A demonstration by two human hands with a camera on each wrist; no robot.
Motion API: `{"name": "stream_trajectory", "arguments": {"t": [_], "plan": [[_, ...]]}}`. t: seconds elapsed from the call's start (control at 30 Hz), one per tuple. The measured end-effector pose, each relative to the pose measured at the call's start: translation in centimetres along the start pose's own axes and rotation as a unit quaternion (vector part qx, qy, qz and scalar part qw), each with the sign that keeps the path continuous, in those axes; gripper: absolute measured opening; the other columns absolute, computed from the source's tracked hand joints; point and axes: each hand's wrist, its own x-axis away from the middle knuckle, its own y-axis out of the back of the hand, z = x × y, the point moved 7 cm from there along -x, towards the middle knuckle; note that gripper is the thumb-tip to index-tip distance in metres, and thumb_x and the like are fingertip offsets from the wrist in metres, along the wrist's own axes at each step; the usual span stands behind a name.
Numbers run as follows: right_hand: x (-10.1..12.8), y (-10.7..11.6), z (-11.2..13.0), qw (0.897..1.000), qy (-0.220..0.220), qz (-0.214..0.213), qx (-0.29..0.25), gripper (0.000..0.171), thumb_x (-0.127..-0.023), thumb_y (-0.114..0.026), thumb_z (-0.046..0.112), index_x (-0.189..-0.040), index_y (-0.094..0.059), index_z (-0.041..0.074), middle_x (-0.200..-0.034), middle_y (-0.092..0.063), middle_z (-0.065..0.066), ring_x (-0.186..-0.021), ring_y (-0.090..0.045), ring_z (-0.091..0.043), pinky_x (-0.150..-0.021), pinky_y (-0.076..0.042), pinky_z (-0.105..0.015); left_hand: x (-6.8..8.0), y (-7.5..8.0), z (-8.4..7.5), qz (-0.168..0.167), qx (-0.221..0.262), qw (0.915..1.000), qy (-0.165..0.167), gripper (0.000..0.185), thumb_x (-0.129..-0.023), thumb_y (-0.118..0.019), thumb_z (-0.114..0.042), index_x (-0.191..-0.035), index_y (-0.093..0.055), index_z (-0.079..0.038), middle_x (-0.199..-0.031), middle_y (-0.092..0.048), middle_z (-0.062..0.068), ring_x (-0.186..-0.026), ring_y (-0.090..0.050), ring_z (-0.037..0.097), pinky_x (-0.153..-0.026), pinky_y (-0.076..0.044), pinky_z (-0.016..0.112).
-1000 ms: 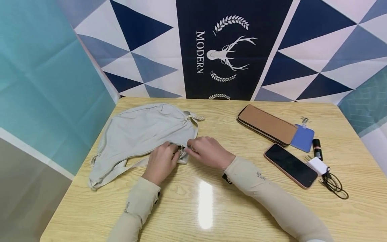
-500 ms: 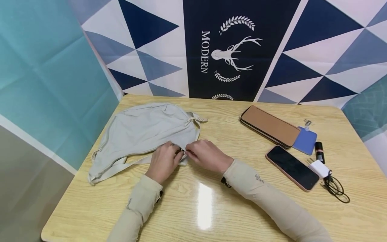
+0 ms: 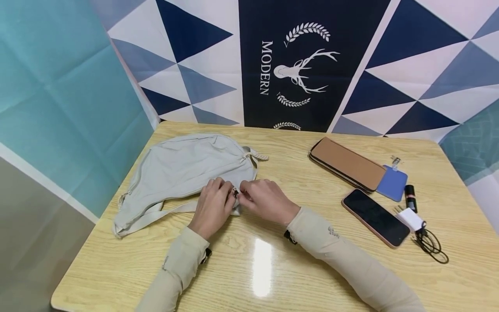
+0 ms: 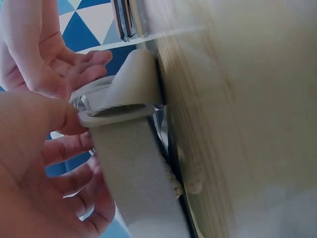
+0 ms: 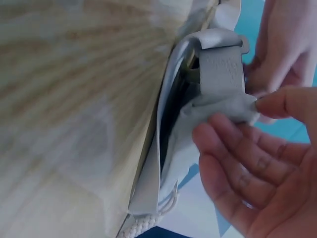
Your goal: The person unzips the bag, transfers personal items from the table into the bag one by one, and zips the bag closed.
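A pale grey sling bag (image 3: 187,164) lies on the left half of the table, its strap (image 3: 171,211) along the near side. Both hands work at the bag's near right corner, close together, with a small dark zipper part (image 3: 235,192) showing between them. My left hand (image 3: 212,208) pinches the bag's edge beside the folded webbing strap (image 4: 138,178) and its flat buckle (image 4: 116,115). With thumb and fingers, my right hand (image 3: 269,201) grips the bunched corner fabric (image 5: 213,110) where the strap meets the bag. The fingertips hide part of the zipper.
Over on the right lie a brown zip wallet (image 3: 347,162), a blue card holder (image 3: 393,184), a black lipstick-like tube (image 3: 411,198), a phone (image 3: 375,217) and a white charger (image 3: 411,219) with a coiled black cable (image 3: 430,247). A patterned cloth backdrop (image 3: 210,56) rises behind the table.
The head view has shifted slightly. Both hands stay at the same bag corner, their fingertips now a little closer together, and the gap between them looks narrower than a second ago.
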Motion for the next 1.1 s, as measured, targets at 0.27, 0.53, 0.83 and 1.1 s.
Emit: {"name": "stream_trajectory", "arguments": {"t": [0.27, 0.53, 0.83, 1.1], "plan": [[0.2, 0.0, 0.0, 0.999, -0.024, -0.020, 0.006, 0.023, -0.092, -0.063, 0.015, -0.071, -0.053, 0.015, -0.055, -0.044, 0.007, -0.047, -0.044, -0.008, -0.043, -0.037, -0.024, -0.2, -0.2, -0.1, 0.006, -0.028, 0.9996, 0.003, 0.016, -0.101, -0.049, -0.013, -0.086, -0.051, -0.011, -0.074, -0.051, 0.001, -0.078, -0.045, 0.024, -0.070, -0.032, 0.037], [0.0, 0.1, -0.8, 0.999, -0.054, -0.002, 0.006, 0.019, -0.083, -0.068, 0.013, -0.067, -0.058, 0.016, -0.055, -0.048, 0.008, -0.045, -0.042, -0.006, -0.042, -0.035, -0.022, 0.1, 0.3, -0.5, -0.021, -0.053, 0.9979, -0.030, 0.014, -0.100, -0.060, -0.017, -0.087, -0.060, -0.011, -0.074, -0.062, 0.001, -0.077, -0.049, 0.024, -0.078, -0.035, 0.042], [0.1, 0.5, -0.9, 0.998, -0.058, -0.005, 0.005, 0.019, -0.081, -0.068, 0.012, -0.065, -0.059, 0.016, -0.054, -0.048, 0.008, -0.045, -0.041, -0.006, -0.041, -0.035, -0.022, 0.2, 1.0, -0.7, -0.022, -0.052, 0.9972, -0.048, 0.017, -0.099, -0.062, -0.019, -0.083, -0.062, -0.013, -0.075, -0.060, 0.003, -0.073, -0.051, 0.024, -0.064, -0.035, 0.036], [0.1, 0.5, -0.9, 0.998, -0.056, -0.007, 0.015, 0.021, -0.080, -0.068, 0.013, -0.064, -0.055, 0.018, -0.053, -0.047, 0.009, -0.045, -0.042, -0.007, -0.041, -0.034, -0.024, 0.1, 1.3, -0.3, -0.016, -0.059, 0.9971, -0.045, 0.016, -0.099, -0.063, -0.019, -0.084, -0.064, -0.014, -0.071, -0.056, 0.003, -0.067, -0.055, 0.023, -0.057, -0.036, 0.035]]}}
